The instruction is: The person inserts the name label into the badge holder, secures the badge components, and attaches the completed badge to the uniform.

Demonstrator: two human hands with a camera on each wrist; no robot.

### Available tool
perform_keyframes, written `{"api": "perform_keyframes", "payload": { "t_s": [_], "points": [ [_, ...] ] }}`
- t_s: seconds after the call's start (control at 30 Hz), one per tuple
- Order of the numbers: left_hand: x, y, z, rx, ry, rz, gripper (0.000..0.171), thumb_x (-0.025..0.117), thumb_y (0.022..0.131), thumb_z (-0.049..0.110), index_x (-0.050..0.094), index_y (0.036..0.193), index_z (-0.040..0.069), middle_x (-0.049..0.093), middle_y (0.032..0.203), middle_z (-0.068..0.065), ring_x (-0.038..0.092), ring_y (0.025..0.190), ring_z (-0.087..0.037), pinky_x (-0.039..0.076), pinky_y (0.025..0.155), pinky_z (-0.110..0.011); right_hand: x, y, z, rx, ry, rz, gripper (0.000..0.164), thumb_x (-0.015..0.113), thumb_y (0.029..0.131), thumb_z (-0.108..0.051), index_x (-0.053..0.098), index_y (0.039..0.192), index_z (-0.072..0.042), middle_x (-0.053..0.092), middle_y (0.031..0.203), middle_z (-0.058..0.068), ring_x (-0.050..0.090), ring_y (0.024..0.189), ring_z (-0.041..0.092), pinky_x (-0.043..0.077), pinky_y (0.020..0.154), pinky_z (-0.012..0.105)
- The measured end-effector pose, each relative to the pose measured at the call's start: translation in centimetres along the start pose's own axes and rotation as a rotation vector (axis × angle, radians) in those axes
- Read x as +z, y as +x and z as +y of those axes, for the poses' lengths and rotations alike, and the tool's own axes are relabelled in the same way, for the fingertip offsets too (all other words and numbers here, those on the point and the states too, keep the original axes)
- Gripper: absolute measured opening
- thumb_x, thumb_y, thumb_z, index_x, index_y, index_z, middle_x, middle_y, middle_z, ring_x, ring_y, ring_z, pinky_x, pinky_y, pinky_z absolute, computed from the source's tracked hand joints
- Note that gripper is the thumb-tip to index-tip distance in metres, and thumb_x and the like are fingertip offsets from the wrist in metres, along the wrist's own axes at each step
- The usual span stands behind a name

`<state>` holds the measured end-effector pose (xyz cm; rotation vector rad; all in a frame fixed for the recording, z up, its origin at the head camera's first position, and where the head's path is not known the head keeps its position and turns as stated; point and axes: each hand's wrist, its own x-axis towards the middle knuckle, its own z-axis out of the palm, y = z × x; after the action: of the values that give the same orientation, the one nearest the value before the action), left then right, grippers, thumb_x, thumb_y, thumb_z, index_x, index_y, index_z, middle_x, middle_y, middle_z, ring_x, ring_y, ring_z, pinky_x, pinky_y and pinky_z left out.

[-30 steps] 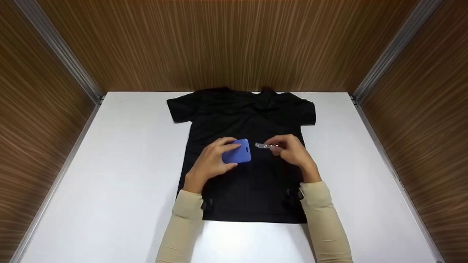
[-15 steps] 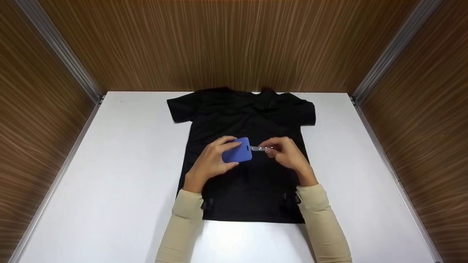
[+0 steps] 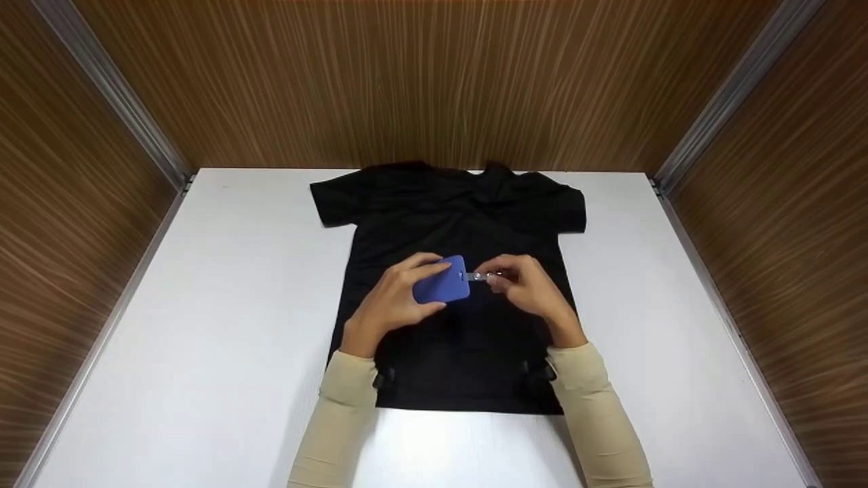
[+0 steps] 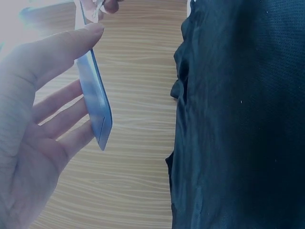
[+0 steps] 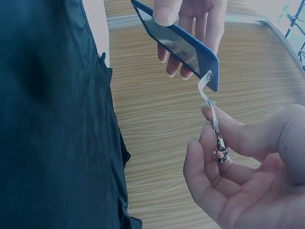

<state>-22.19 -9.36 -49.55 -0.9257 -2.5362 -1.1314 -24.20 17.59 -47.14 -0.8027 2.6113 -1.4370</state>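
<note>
A blue badge holder [image 3: 442,285] is gripped by its edges in my left hand [image 3: 400,291], thumb on the near side and fingers on the far side. In the right wrist view its clear window [image 5: 178,43] shows, and a slot sits at the end facing my right hand [image 3: 522,285]. That hand pinches a clear strap clip [image 3: 477,276] with metal snaps. The strap's tip [image 5: 206,78] passes into the slot of the badge holder. Metal hardware [image 5: 220,151] hangs at the strap's other end, by my right fingers. Both hands are above a black T-shirt [image 3: 454,366].
The T-shirt lies spread on a white table [image 3: 258,285], its collar towards the back wall. Wood-grain panels [image 3: 434,81] enclose the table at the back and both sides, with metal corner rails [image 3: 739,85].
My right hand has moved left with the strap clip, whose tip was apart from the badge holder and is now in its slot. My left hand has barely moved.
</note>
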Motion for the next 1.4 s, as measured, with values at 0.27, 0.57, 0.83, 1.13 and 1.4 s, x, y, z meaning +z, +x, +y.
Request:
{"api": "perform_keyframes", "payload": {
  "t_s": [0.27,0.57,0.83,1.13,1.4],
  "points": [
    [0.2,0.0,0.0,-0.028,-0.023,-0.034,0.066,0.089,0.080,0.020,0.065,0.141,0.012,0.063,0.138,-0.013,0.064,0.120,-0.028,0.054,0.104,-0.045,0.2,-0.1,-0.6,0.001,0.042,-0.023,0.019,0.062,0.099,0.003,0.077,0.109,-0.001,0.076,0.105,0.018,0.069,0.080,0.026,0.057,0.074,0.024],
    [0.4,0.2,-0.1,-0.024,-0.068,-0.049,0.081,0.089,0.080,0.019,0.052,0.151,0.011,0.063,0.136,-0.014,0.065,0.116,-0.028,0.056,0.100,-0.045,0.7,-0.1,-1.1,0.000,0.088,-0.002,0.017,0.060,0.099,0.003,0.075,0.109,0.002,0.072,0.101,0.023,0.066,0.078,0.023,0.059,0.073,0.033],
    [0.5,0.1,-0.1,-0.013,-0.104,-0.084,0.089,0.089,0.080,0.016,0.044,0.157,0.013,0.061,0.143,-0.012,0.065,0.123,-0.029,0.053,0.106,-0.042,1.2,-0.4,-2.1,-0.039,0.060,0.021,0.016,0.061,0.099,0.004,0.074,0.108,0.001,0.072,0.097,0.020,0.064,0.076,0.018,0.055,0.070,0.023],
    [0.2,0.0,0.0,0.006,-0.066,-0.047,0.056,0.074,0.096,0.015,0.056,0.149,0.013,0.062,0.145,-0.008,0.060,0.134,-0.021,0.048,0.113,-0.036,1.4,-0.7,-2.4,-0.059,-0.009,0.048,0.016,0.063,0.096,0.006,0.075,0.104,-0.001,0.070,0.093,0.014,0.062,0.074,0.018,0.049,0.064,0.022],
    [0.1,0.3,0.2,0.077,-0.060,0.026,0.032,0.059,0.104,0.013,0.069,0.134,0.010,0.067,0.135,-0.011,0.066,0.123,-0.022,0.055,0.104,-0.036,1.4,-0.8,-2.5,-0.060,-0.033,0.028,0.019,0.063,0.095,0.008,0.076,0.102,-0.003,0.070,0.092,0.013,0.060,0.072,0.016,0.047,0.062,0.021]
  ]
}}
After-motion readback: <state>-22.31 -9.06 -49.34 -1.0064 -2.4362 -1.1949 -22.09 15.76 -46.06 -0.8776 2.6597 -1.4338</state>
